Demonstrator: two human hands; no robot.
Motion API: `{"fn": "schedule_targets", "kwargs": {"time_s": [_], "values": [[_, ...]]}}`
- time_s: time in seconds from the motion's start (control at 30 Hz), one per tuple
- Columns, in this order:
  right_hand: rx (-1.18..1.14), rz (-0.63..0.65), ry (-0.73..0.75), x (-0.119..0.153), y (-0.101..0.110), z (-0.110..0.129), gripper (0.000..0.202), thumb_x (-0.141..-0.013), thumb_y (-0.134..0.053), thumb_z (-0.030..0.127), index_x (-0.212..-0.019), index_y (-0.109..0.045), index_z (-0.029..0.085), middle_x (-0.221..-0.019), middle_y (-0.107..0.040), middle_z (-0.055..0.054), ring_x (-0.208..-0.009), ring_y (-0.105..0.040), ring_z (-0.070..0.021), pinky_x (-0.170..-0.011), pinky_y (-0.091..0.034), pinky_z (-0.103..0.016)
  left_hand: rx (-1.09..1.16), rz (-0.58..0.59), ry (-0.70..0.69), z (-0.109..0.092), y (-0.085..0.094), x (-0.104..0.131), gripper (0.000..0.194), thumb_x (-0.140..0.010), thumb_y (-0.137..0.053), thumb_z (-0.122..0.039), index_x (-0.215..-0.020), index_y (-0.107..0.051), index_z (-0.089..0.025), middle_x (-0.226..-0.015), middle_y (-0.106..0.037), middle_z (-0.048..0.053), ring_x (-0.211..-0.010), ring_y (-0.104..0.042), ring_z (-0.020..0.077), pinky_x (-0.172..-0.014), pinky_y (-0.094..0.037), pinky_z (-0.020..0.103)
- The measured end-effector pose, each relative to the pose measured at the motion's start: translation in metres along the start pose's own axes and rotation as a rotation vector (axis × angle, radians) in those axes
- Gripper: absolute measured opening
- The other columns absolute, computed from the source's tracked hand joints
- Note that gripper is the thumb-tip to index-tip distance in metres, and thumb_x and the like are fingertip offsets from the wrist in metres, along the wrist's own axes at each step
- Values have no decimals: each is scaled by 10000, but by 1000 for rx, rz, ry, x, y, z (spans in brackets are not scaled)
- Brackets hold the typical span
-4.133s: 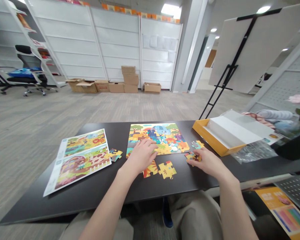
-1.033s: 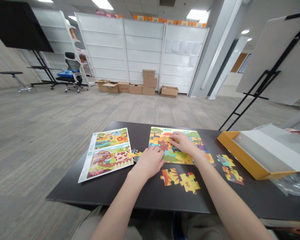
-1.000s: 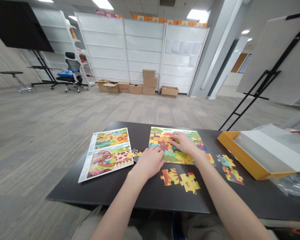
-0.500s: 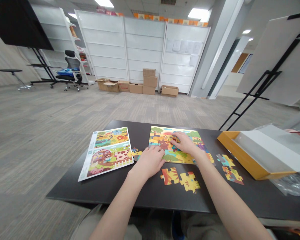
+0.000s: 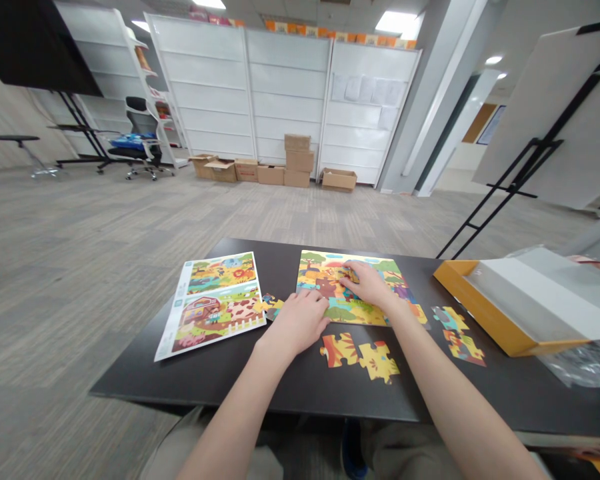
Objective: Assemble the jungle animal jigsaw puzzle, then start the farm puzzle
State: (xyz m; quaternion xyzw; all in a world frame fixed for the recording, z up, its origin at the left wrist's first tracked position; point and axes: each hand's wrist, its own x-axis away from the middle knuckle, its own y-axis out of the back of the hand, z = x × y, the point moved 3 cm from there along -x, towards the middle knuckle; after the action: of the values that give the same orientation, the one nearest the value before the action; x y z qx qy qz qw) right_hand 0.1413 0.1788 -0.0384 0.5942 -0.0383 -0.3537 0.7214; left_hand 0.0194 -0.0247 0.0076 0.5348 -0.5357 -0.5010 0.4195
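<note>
A colourful animal puzzle board lies on the black table. My left hand rests palm down at the board's lower left corner, its fingers on the edge and nothing seen in it. Over the board's upper middle, my right hand has its fingers curled down at a puzzle piece; whether it grips the piece is hard to tell. Two loose pieces, one red and yellow and one yellow, lie nearer me. Other pieces sit left of my left hand, partly on the picture sheet.
The printed picture sheet lies at the left of the table. More pieces lie right of my right forearm, beside an open yellow box with clear plastic wrap. An easel stands behind the box.
The view has shifted very slightly. Both hands keep nearly the same places on the board, with only a small movement of the right fingers.
</note>
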Motion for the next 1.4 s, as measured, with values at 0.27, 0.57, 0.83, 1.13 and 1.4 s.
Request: {"fn": "schedule_targets", "kwargs": {"time_s": [0.27,0.57,0.83,1.13,1.4], "values": [[-7,-11,-9,0,-1,-4,320,-878,-664,380,-1159,-665,225,-1207,-714,-107,-1134,-639,-303,-1001,-475,-451,7,2,1,1,0,0,224,-977,-549,-334,-1118,-646,-189,-1213,-663,110,-1176,-580,291,-940,-506,422],[11,-23,7,-1,3,-4,226,-860,-709,414,-980,-707,222,-1090,-726,-97,-1055,-646,-274,-959,-478,-410,-2,-4,0,1,-1,0,233,-974,-550,-334,-1127,-646,-186,-1208,-663,112,-1169,-582,295,-937,-512,428],[-25,-32,12,-1,1,-5,172,-859,-725,388,-939,-738,237,-1093,-739,-86,-1066,-659,-271,-981,-484,-422,10,-10,0,2,-2,0,235,-972,-551,-335,-1135,-640,-191,-1210,-660,110,-1167,-580,294,-936,-508,424],[13,-7,11,2,2,-6,202,-887,-689,389,-1003,-758,237,-1142,-728,-95,-1070,-652,-281,-976,-478,-423,41,4,-4,4,1,0,226,-982,-530,-307,-1138,-647,-192,-1221,-666,107,-1180,-597,287,-947,-512,408],[40,19,-9,2,5,-2,217,-893,-682,400,-1006,-766,236,-1125,-727,-105,-1057,-653,-286,-967,-474,-421,147,-159,201,59,19,14,286,-982,-460,-224,-1179,-667,-206,-1214,-701,68,-1107,-652,223,-988,-502,335]]}}
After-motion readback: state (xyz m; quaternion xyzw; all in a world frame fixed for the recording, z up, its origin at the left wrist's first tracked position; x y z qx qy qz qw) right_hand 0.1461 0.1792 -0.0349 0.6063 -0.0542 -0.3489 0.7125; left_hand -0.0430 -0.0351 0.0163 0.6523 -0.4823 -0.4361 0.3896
